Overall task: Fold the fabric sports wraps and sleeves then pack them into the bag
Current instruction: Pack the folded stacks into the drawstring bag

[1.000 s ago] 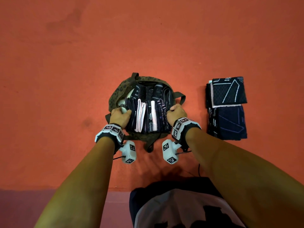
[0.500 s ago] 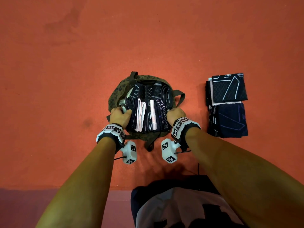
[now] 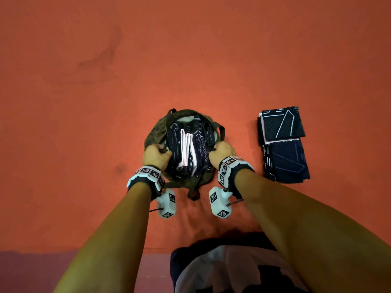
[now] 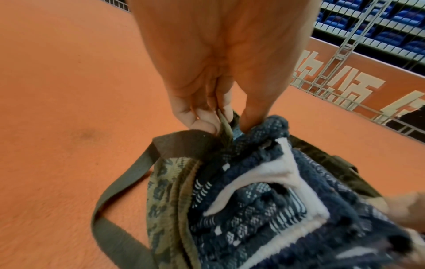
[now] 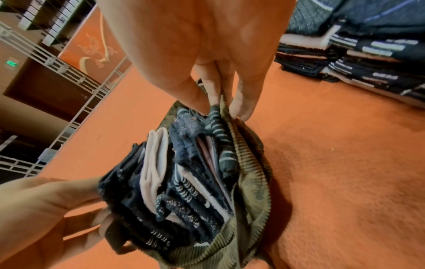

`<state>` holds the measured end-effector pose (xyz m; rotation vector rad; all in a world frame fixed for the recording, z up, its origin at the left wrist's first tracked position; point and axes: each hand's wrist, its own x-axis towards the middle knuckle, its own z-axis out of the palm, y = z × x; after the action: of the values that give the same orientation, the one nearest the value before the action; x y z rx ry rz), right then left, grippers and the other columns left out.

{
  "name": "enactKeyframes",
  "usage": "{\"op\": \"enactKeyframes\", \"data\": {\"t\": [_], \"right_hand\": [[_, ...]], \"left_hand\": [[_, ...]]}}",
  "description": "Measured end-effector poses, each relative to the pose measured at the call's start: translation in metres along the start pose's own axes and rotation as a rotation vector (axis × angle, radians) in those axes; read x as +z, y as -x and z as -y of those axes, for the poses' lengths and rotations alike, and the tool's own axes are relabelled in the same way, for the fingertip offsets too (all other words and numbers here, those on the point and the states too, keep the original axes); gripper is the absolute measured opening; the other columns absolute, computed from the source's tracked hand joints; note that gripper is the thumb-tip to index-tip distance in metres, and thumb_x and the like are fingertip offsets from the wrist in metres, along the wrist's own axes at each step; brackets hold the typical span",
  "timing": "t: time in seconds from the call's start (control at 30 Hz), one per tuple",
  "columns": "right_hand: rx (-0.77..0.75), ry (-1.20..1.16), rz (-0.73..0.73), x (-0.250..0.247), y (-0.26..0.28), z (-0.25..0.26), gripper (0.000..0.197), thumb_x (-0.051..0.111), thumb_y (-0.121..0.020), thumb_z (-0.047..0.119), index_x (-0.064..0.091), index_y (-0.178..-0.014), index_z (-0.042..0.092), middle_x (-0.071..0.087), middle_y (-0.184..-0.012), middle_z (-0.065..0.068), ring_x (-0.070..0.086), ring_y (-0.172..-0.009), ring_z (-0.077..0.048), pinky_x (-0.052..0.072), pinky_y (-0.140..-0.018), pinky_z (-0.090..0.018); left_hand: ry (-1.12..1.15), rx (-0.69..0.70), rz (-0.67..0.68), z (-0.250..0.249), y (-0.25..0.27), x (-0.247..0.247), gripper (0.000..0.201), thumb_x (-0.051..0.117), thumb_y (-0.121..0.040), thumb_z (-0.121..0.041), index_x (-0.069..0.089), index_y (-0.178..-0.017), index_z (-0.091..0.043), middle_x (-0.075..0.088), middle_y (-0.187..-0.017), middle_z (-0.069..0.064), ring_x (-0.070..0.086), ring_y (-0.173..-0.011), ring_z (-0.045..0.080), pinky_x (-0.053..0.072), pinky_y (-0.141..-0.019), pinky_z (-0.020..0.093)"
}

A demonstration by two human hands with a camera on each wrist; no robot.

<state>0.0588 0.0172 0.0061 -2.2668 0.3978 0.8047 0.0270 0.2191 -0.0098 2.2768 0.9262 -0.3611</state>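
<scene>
- The bag [image 3: 155, 132] stands on the orange floor [image 3: 84, 144], full of folded wraps [image 3: 186, 149] set on edge.
- The left hand [image 3: 155, 156] has its grip clamped on the bag's left rim.
- The right hand [image 3: 222, 152] pinches the right rim.
- Two folded stacks [image 3: 282, 142] lie on the floor right of the bag, apart from it.

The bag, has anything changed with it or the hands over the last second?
Little changed. The left hand and right hand keep pinching the rim of the bag on opposite sides, and the mouth looks drawn slightly narrower around the folded wraps. No grip was taken or released. The folded stacks on the floor stayed put.
</scene>
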Motion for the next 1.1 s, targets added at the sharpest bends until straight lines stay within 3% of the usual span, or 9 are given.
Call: {"op": "enactKeyframes", "data": {"t": [0.13,0.27,0.4,0.5,0.6,0.7,0.8,0.93,1.1], "right_hand": [[-0.046,-0.003,-0.013,-0.012,0.013,0.008,0.025,0.056,-0.084,0.010,0.066,-0.105,-0.002,0.064,-0.113,-0.016,0.060,-0.090,-0.032,0.042,-0.069,-0.027],[-0.074,-0.004,-0.031,-0.028,0.027,0.010,0.008,0.053,-0.085,0.004,0.059,-0.081,0.007,0.060,-0.098,-0.016,0.053,-0.082,-0.032,0.039,-0.069,-0.026],[-0.095,-0.014,-0.082,-0.042,0.037,0.009,0.035,0.052,-0.089,0.003,0.066,-0.121,0.005,0.064,-0.123,-0.014,0.061,-0.111,-0.035,0.039,-0.077,-0.024],[-0.099,0.015,-0.122,-0.055,0.039,0.016,0.033,0.053,-0.091,0.007,0.065,-0.121,0.001,0.063,-0.125,-0.019,0.060,-0.112,-0.036,0.044,-0.079,-0.029],[-0.120,0.016,-0.165,-0.070,0.041,0.027,0.029,0.054,-0.091,0.009,0.068,-0.114,-0.002,0.066,-0.116,-0.022,0.062,-0.105,-0.038,0.043,-0.074,-0.031],[-0.134,0.009,-0.184,-0.091,0.041,0.038,0.023,0.055,-0.091,0.011,0.068,-0.102,-0.004,0.064,-0.099,-0.019,0.058,-0.086,-0.035,0.041,-0.068,-0.031],[-0.153,0.009,-0.224,-0.111,0.040,0.048,0.017,0.055,-0.090,0.013,0.065,-0.091,-0.001,0.062,-0.092,-0.018,0.055,-0.079,-0.034,0.041,-0.066,-0.032],[-0.191,0.018,-0.269,-0.135,0.035,0.056,0.026,0.056,-0.091,0.014,0.049,-0.067,0.006,0.059,-0.088,-0.018,0.055,-0.079,-0.034,0.039,-0.066,-0.033],[-0.183,0.039,-0.348,-0.161,0.032,0.056,0.025,0.057,-0.092,0.011,0.053,-0.068,0.004,0.055,-0.080,-0.015,0.053,-0.073,-0.034,0.039,-0.062,-0.031]], "left_hand": [[0.063,0.028,0.010,-0.007,0.016,-0.011,0.009,0.071,-0.085,-0.017,0.068,-0.094,-0.015,0.072,-0.092,0.006,0.069,-0.094,0.028,0.056,-0.089,0.038],[0.080,0.084,0.056,-0.017,0.031,-0.017,0.015,0.063,-0.082,-0.012,0.057,-0.076,-0.025,0.066,-0.074,0.000,0.069,-0.086,0.033,0.058,-0.081,0.041],[0.076,0.105,0.082,-0.025,0.045,-0.022,0.027,0.055,-0.071,-0.021,0.039,-0.092,-0.027,0.059,-0.076,0.003,0.063,-0.071,0.032,0.055,-0.072,0.045],[0.153,0.077,0.092,-0.041,0.060,-0.037,0.039,0.057,-0.077,-0.015,0.033,-0.107,-0.023,0.056,-0.077,0.004,0.058,-0.066,0.026,0.053,-0.063,0.041],[0.139,0.017,0.098,-0.059,0.065,-0.051,0.030,0.058,-0.084,-0.008,0.045,-0.111,-0.013,0.063,-0.079,0.006,0.062,-0.066,0.022,0.050,-0.062,0.031],[0.143,0.057,0.093,-0.076,0.065,-0.060,0.019,0.057,-0.081,-0.007,0.060,-0.097,-0.017,0.072,-0.093,0.012,0.067,-0.080,0.028,0.055,-0.075,0.037],[0.124,0.095,0.081,-0.094,0.066,-0.064,0.021,0.053,-0.081,-0.008,0.067,-0.096,-0.013,0.070,-0.087,0.013,0.067,-0.085,0.035,0.056,-0.077,0.042],[0.161,0.154,0.095,-0.113,0.059,-0.060,0.031,0.048,-0.062,-0.018,0.068,-0.086,-0.016,0.069,-0.075,0.012,0.068,-0.075,0.037,0.060,-0.074,0.052],[0.177,0.182,0.120,-0.139,0.072,-0.064,0.021,0.045,-0.068,-0.006,0.065,-0.074,-0.007,0.061,-0.065,0.015,0.056,-0.051,0.028,0.052,-0.053,0.037]]}}
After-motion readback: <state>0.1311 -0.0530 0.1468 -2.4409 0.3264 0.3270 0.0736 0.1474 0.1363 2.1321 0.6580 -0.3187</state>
